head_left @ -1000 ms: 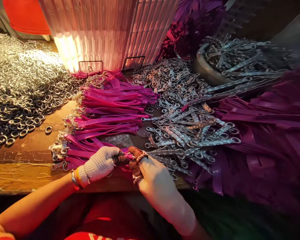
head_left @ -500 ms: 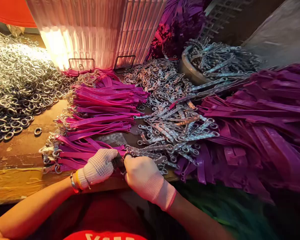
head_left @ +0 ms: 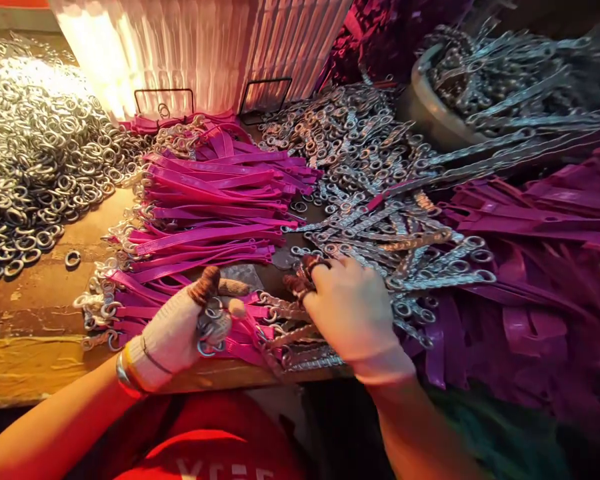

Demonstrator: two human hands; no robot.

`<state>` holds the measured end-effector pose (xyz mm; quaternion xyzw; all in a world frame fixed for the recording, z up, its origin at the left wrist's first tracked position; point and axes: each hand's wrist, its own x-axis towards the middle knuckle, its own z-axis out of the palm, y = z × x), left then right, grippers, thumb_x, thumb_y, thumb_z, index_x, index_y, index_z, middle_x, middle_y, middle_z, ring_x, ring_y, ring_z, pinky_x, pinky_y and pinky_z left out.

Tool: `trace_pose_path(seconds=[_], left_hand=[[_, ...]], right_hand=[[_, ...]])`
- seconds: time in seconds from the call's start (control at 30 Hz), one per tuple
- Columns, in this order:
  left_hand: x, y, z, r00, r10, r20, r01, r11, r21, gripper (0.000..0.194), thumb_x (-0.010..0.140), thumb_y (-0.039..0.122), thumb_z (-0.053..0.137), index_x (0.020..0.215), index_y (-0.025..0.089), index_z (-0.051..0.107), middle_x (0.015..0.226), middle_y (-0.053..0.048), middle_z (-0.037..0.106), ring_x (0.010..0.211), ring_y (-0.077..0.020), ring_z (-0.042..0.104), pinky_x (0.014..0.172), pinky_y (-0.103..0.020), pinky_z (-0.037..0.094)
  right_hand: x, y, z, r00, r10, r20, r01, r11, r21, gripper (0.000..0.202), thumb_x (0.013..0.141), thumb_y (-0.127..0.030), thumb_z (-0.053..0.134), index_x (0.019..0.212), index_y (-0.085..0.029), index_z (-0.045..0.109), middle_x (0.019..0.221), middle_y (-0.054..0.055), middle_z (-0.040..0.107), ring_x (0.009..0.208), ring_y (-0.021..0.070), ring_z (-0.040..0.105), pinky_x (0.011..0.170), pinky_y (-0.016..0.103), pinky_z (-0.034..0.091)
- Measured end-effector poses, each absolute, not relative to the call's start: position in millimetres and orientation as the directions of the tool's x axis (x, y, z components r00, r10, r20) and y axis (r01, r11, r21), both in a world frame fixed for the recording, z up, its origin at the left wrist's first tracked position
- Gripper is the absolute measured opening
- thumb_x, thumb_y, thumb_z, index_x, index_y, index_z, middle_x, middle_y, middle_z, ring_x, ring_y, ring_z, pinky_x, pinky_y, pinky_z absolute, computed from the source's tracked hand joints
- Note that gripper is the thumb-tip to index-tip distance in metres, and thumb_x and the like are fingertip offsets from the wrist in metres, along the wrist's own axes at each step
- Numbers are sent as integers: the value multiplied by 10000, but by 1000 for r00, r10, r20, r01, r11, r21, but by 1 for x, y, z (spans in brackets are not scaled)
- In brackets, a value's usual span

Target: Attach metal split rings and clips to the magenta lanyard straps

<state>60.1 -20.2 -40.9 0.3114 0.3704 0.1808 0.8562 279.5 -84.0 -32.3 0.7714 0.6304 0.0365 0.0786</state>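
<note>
My left hand [head_left: 173, 330], in a white glove with brown-covered fingertips, is curled palm up around several metal rings [head_left: 213, 330]. Its thumb and forefinger point up and right. Just beyond it, pink straps [head_left: 245, 333] lie joined by rings to twisted metal strips [head_left: 313, 357] at the table's front. Over the pile of metal strips [head_left: 350, 220] hovers my right hand [head_left: 350, 310], gloved, with dark-covered fingertips. Its fingers are bent but apart, and nothing shows between them; the far fingers are partly hidden.
Loose metal rings [head_left: 45, 160] are heaped on the left, one ring [head_left: 73, 259] lying apart. Bundled pink straps [head_left: 215, 180] cover the middle. A translucent corrugated panel [head_left: 180, 53] stands behind. On the right are a tub [head_left: 430, 100] of metal strips and purple straps [head_left: 545, 267].
My hands, close together before, have separated. The right hand has moved right and up over the metal strips; the left has moved slightly left and turned palm up, showing rings. The view has shifted slightly.
</note>
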Motion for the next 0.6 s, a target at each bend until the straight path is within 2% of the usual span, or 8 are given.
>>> trace_pose_path(seconds=[0.03,0.1,0.17,0.23,0.3,0.4,0.5,0.6], left_hand=[[60,-18,-40,694,468,-547,-112,820,561,569,853,622,605,1095,110,664,798,-63,673,421,-58,434,382,-187,334],[59,-17,-41,745,365,-558,-129,900,417,592,826,613,635,1101,89,659,892,-119,694,522,-92,532,456,-203,429],[57,-18,-42,755,357,-550,-127,903,411,494,805,478,703,1100,85,657,936,-135,696,588,-105,573,510,-208,471],[56,-22,-43,746,389,-541,-99,867,488,396,770,295,733,1098,89,653,895,-102,681,577,-90,562,499,-187,452],[56,-26,-41,725,446,-525,-67,804,591,361,779,199,695,1123,109,631,828,-51,651,523,-62,506,448,-164,392],[60,-31,-40,696,510,-506,-16,716,698,243,877,273,623,1079,142,590,735,-2,612,435,-42,395,372,-157,287],[62,-34,-44,676,547,-494,42,641,767,287,931,430,563,879,147,575,660,7,584,394,-44,355,346,-174,258],[64,-40,-53,613,676,-409,58,477,877,403,944,529,517,792,159,563,576,33,506,406,-59,372,382,-186,297]], right_hand=[[282,-74,-40,244,967,-75,953,-225,201,125,803,-140,618,859,-109,725,825,177,706,865,314,619,695,370,408],[286,-61,-57,303,946,-118,943,-280,178,172,791,-87,585,897,-94,721,795,174,700,816,293,632,674,353,406],[291,-58,-70,354,932,-76,935,-352,44,238,814,-89,553,994,-95,709,835,168,706,812,282,644,685,349,425],[299,-64,-75,389,920,43,909,-375,-182,248,866,-164,528,1047,-119,692,895,160,711,850,292,651,731,372,460],[306,-73,-71,402,897,182,852,-294,-433,212,900,-248,516,1011,-171,680,948,134,713,908,291,652,798,397,487],[300,-88,-55,378,889,257,700,-92,-708,174,926,-278,485,996,-242,640,925,65,712,831,228,665,747,355,523],[272,-98,-40,224,951,214,622,30,-783,228,922,-259,478,1107,-256,609,892,32,713,761,193,676,686,316,543],[239,-102,-34,71,988,138,695,50,-718,276,913,-281,522,1165,-208,608,1007,84,717,914,229,688,828,356,552]])
